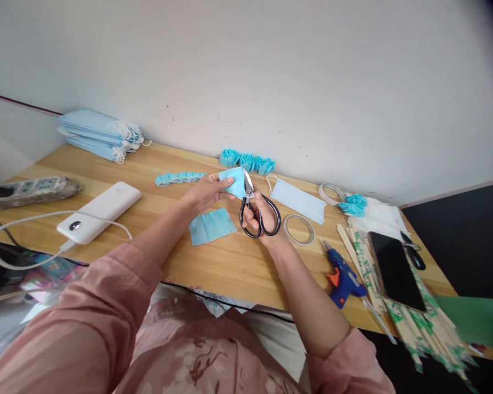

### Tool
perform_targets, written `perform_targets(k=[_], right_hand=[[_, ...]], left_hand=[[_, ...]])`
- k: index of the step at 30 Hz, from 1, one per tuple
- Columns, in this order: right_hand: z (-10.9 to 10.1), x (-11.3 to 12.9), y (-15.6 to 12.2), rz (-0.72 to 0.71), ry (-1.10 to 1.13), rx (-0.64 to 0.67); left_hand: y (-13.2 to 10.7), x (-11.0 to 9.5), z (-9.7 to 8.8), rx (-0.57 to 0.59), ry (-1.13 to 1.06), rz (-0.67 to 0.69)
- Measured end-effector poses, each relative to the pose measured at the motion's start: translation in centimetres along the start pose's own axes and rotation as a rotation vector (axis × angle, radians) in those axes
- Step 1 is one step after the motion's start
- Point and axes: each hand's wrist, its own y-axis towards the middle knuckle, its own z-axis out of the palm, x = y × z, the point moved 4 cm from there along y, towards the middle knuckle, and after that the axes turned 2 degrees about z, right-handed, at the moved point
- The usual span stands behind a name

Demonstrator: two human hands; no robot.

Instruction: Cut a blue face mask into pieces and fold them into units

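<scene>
Between the thumb and fingers of my left hand [211, 190] is a folded piece of light blue fabric [235, 180], held above the table. My right hand [262, 214] grips black-handled scissors [250, 191], their blades pointing up at the fabric's right edge. Whether the blades are cutting into it I cannot tell. Just below my left hand, a flat blue fabric piece [212, 226] with fold lines lies on the wood. A pleated blue strip [178, 178] lies behind my left hand. Several blue fabric flowers [246, 160] sit in a row against the wall.
At the back left lies a stack of face masks [94, 131]. A white power bank [101, 210] with a cable is nearer. On the right are one mask [298, 200], tape rolls [299, 229], a blue glue gun [343, 273], wrapped chopsticks [419, 334] and a phone [395, 268].
</scene>
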Motion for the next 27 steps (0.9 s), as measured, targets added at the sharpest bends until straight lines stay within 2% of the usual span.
perform_targets(k=[8, 18, 24, 27], right_hand=[[-0.1, -0.3, -0.2, 0.043, 0.034, 0.069], [0.2, 0.1, -0.5, 0.086, 0.051, 0.127], [0.0, 0.0, -0.3, 0.098, 0.053, 0.140], [0.0, 0.0, -0.3, 0.097, 0.056, 0.149]], left_hand=[[0.0, -0.2, -0.3, -0.058, 0.042, 0.020], [-0.1, 0.1, -0.2, -0.024, 0.088, 0.041], [0.2, -0.1, -0.9, -0.100, 0.038, 0.074], [0.3, -0.1, -1.0, -0.099, 0.035, 0.074]])
